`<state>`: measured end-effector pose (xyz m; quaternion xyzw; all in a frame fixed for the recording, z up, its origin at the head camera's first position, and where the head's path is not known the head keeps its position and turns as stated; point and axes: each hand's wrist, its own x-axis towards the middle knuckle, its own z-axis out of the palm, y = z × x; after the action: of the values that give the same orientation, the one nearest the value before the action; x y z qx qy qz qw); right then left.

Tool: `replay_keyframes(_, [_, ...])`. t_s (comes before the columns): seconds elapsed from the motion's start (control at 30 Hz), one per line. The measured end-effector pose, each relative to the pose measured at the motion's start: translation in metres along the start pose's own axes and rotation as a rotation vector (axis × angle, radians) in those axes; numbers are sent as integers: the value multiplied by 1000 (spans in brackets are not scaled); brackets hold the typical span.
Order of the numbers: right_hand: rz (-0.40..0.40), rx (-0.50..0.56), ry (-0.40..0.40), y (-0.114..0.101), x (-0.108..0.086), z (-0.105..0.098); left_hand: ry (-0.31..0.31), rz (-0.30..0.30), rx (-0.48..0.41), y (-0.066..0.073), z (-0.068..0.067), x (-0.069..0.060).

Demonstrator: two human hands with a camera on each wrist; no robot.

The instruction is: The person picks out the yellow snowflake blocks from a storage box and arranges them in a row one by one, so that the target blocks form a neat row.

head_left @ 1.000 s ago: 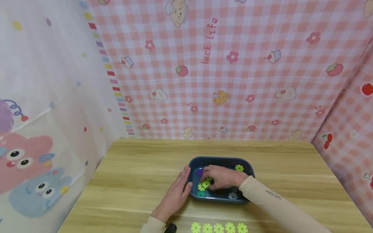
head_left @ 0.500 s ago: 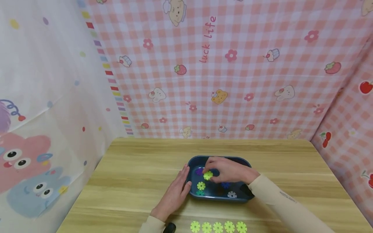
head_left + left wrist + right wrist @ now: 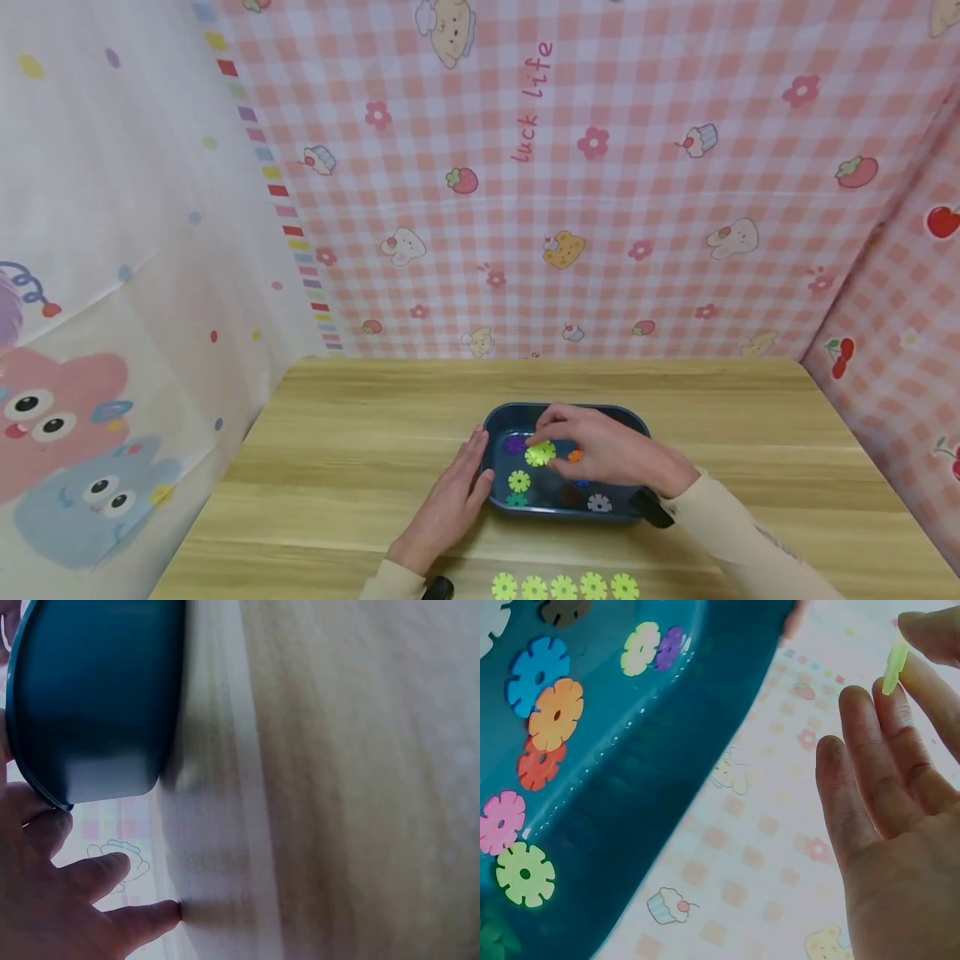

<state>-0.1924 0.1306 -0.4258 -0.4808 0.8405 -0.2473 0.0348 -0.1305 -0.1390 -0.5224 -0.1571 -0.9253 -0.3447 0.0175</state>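
My right hand (image 3: pixel 618 452) pinches a yellow-green notched plastic disc (image 3: pixel 539 453) between thumb and fingers, above a dark blue bin (image 3: pixel 555 515). In the right wrist view that disc (image 3: pixel 895 664) appears edge-on at the fingertips. My left hand (image 3: pixel 447 500) rests along the bin's left end, its fingers fairly straight and touching near the rim. Inside the bin lie a purple disc (image 3: pixel 513 444), another yellow-green disc (image 3: pixel 519 481), a green disc (image 3: pixel 517 499) and a grey-white disc (image 3: pixel 599 503). My right hand covers part of the bin in the head view.
Several yellow-green discs stand in a row (image 3: pixel 563 587) on the wooden table (image 3: pixel 337 467), at the bottom of the head view. The right wrist view also shows blue (image 3: pixel 538 675), orange (image 3: pixel 556 715), red (image 3: pixel 541 763) and pink (image 3: pixel 501 823) discs in the bin. Patterned cloth (image 3: pixel 480 217) hangs behind.
My right hand has risen from the bin floor with a yellow-green disc and shifted slightly right, uncovering an orange disc. My left hand has stayed at the bin's left end.
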Motion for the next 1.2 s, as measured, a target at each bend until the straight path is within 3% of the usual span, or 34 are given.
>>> replay_keyframes(0.47, [-5, 15, 124, -14, -35, -1, 7, -20, 7, -2, -5, -2])
replay_keyframes(0.83, [-35, 10, 238, -24, -75, 8, 4, -10, -5, 0, -3, -2])
replay_keyframes(0.93, [3, 23, 246, -26, -87, 8, 3, -7, -4, 0, -2, -2])
replay_keyframes(1.07, [114, 70, 236, -27, -104, 6, -2, -2, -4, 1, -1, -1])
replay_keyframes(1.2, [164, 48, 242, -25, -120, 7, -3, -1, 3, -1, -2, 1])
